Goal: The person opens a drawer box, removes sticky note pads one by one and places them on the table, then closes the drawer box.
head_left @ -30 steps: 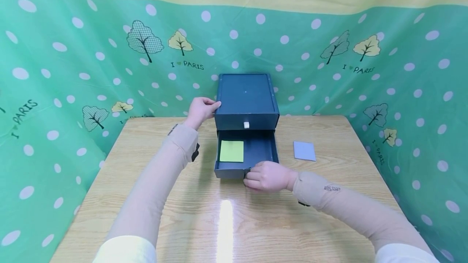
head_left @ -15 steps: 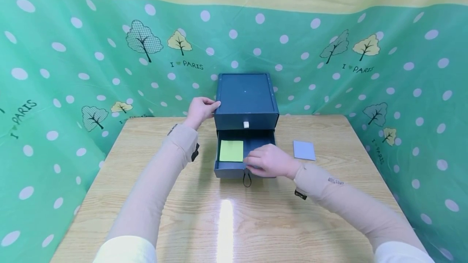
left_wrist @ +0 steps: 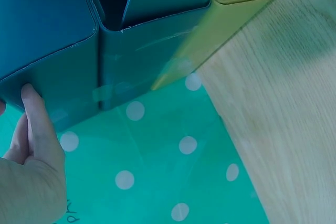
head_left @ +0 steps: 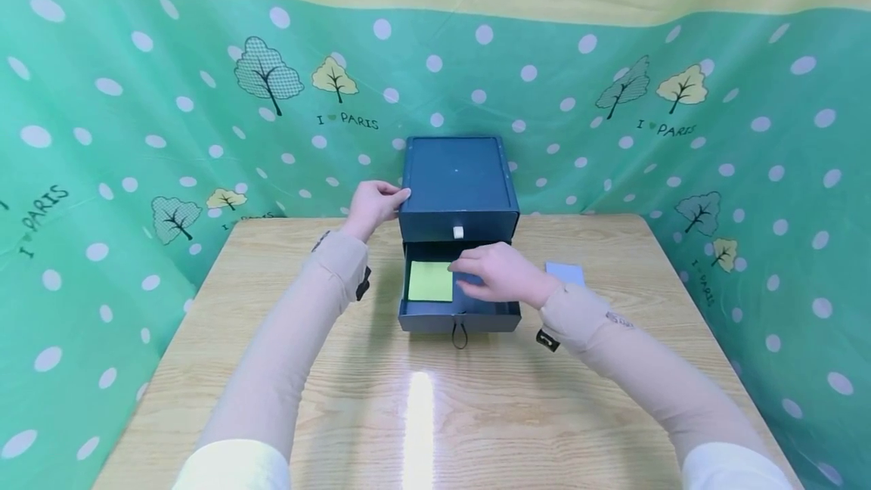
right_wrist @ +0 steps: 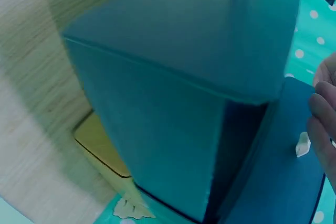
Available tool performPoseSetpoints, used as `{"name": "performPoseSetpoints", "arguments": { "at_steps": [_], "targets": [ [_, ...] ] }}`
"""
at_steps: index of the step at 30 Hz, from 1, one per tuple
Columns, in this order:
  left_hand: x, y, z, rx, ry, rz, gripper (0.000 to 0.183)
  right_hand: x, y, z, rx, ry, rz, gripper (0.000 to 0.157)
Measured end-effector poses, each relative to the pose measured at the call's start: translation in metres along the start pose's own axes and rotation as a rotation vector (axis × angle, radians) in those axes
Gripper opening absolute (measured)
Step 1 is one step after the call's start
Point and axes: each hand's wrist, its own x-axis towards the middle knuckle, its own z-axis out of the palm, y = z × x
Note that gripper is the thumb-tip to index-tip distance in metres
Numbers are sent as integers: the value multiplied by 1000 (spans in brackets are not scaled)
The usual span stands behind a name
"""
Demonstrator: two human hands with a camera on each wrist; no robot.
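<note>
A dark blue two-tier drawer unit (head_left: 457, 172) stands at the back of the table. Its lower drawer (head_left: 425, 322) is pulled out, with a black loop on the front; the upper one, with a white knob (head_left: 458, 233), is in. Inside the lower drawer, at its left, lies a square yellow-green pad of notes (head_left: 430, 282). My left hand (head_left: 370, 206) touches the unit's upper left side with extended fingers (left_wrist: 39, 111). Over the open drawer hovers my right hand (head_left: 500, 272), its fingertips at the pad's right edge, holding nothing. Whether they touch it I cannot tell.
A light blue square pad (head_left: 565, 273) lies on the table right of the drawer, partly covered by my right wrist. Below the blue tiers, the left wrist view has a yellow piece (left_wrist: 231, 11). A green dotted cloth (head_left: 558, 97) hangs close behind the unit.
My right hand has let go of the drawer's loop and moved up and back over the open drawer, beside the yellow-green pad. The left hand stays where it was.
</note>
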Motion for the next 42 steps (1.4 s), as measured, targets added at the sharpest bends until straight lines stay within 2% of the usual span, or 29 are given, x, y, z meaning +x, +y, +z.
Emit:
{"name": "performPoseSetpoints", "arguments": {
  "at_steps": [9, 14, 19, 29, 35, 42],
  "targets": [
    [0, 2, 1, -7, 0, 4, 35, 20, 6, -6, 115, -253, 173, 29],
    [0, 1, 1, -1, 0, 5, 35, 31, 10, -3, 203, -432, 310, 42],
    [1, 0, 1, -2, 2, 2, 35, 40, 12, -1, 296, -564, 437, 57],
    [0, -1, 1, -11, -1, 13, 37, 49, 7, 7, 321, -701, 540, 65],
    [-1, -2, 1, -20, -5, 22, 36, 57, 7, 15, 264, -808, 640, 69],
    [-1, -2, 0, -18, -6, 23, 37, 63, 8, 25, 227, -885, 670, 79]
  ]
}}
